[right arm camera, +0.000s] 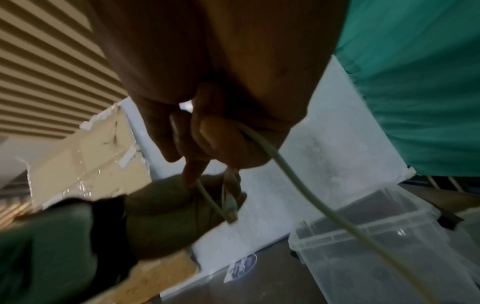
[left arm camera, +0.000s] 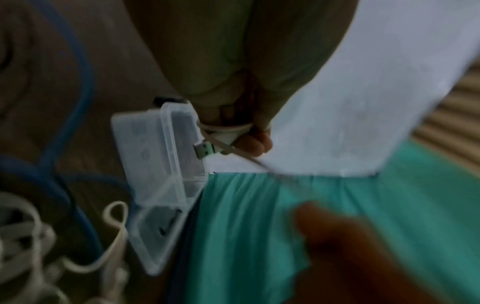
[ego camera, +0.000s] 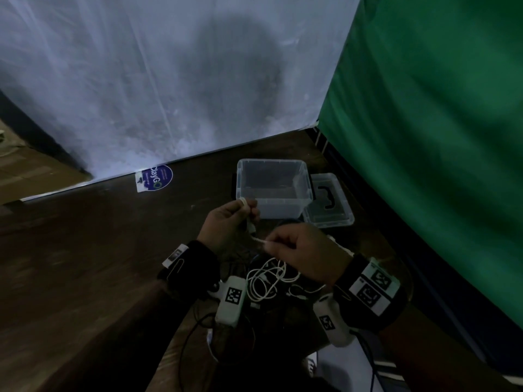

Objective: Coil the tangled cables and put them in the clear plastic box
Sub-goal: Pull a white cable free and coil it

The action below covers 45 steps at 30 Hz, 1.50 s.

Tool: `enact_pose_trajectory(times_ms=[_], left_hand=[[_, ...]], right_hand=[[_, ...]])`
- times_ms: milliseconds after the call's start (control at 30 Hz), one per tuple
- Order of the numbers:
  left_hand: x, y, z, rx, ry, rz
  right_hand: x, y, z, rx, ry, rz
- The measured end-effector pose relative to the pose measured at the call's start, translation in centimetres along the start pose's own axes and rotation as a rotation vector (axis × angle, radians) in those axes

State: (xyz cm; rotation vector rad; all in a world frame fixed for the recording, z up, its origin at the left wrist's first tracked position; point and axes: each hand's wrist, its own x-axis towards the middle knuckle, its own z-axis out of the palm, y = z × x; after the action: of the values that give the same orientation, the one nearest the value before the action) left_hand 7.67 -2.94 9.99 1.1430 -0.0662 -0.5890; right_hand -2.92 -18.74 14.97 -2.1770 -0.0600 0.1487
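Keep the first turns of the white cable (ego camera: 266,278) snug round the fingertips of the left hand (ego camera: 229,224), just in front of the clear plastic box (ego camera: 273,188), with the USB plug (left arm camera: 206,149) left hanging free below the wrap. Feed slack with the right hand (ego camera: 300,250), pinched on the cable just nearer than the left hand, and let the line slide through the pinch so no twist builds up. Draw from the loose white tangle on the bench (ego camera: 85,250) slowly (dark cables lie mixed in, likely to snag). Make loops of even width, then lower the bundle into the box, open and seemingly holding nothing so far. Cable: thin, round, smooth-jacketed, limp, apt to spring open if released. Plug: flat, rectangular, metal-tipped. Box: rigid, translucent, rectangular, rounded rim, dark side clips. Lid (ego camera: 329,205): same clear plastic, dark handle, flat on the bench touching the box's right side. Bench: dark wood grain.
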Motion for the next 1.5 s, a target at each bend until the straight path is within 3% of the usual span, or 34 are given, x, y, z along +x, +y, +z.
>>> enact_pose_trajectory(times_ms=[133, 267, 333, 467, 600, 667, 767, 867, 933, 1100, 1233, 1367, 1500], left_hand=[[-1.6, 0.1, 1.2, 0.238, -0.17, -0.069], [-3.4, 0.5, 3.3, 0.053, -0.282, -0.191], [-3.7, 1.0, 3.8, 0.017, -0.309, -0.204], [-4.2, 1.9, 4.4, -0.032, -0.347, -0.258], [-4.2, 2.3, 4.0, -0.287, -0.436, -0.321], [-3.5, 2.4, 3.5, -0.436, -0.417, -0.31], [-2.3, 2.0, 2.7, -0.571, -0.269, -0.265], [-1.3, 1.4, 1.9, -0.532, -0.084, -0.176], [-1.1, 1.3, 1.6, -0.442, -0.048, -0.119], [-2.3, 1.7, 2.1, 0.044, -0.171, -0.056], [-2.8, 2.2, 2.8, 0.315, -0.3, -0.074], [-4.0, 1.6, 3.3, 0.1, -0.381, -0.238], [-4.2, 1.8, 3.5, -0.012, -0.414, -0.273]], right_hand=[[0.7, -0.6, -2.0, 0.039, 0.114, -0.049], [1.8, 0.3, -3.6, -0.097, 0.315, -0.141], [2.2, 1.3, -4.0, -0.066, 0.345, -0.112], [2.6, 3.0, -3.4, 0.14, 0.306, 0.042], [1.9, 3.6, -1.4, 0.42, 0.235, 0.177], [1.4, 4.1, 0.1, 0.409, 0.177, 0.197], [0.7, 4.1, 2.0, 0.26, 0.098, 0.153], [-0.1, 2.3, 2.4, 0.066, -0.023, 0.08], [-0.5, 1.0, 2.0, -0.017, -0.046, 0.009], [-0.6, -1.0, -0.8, -0.087, 0.028, -0.022], [-0.7, -2.3, -2.8, 0.024, 0.164, -0.088], [0.0, -2.0, -4.4, 0.016, 0.296, -0.171], [0.7, 0.0, -4.6, -0.046, 0.355, -0.205]])
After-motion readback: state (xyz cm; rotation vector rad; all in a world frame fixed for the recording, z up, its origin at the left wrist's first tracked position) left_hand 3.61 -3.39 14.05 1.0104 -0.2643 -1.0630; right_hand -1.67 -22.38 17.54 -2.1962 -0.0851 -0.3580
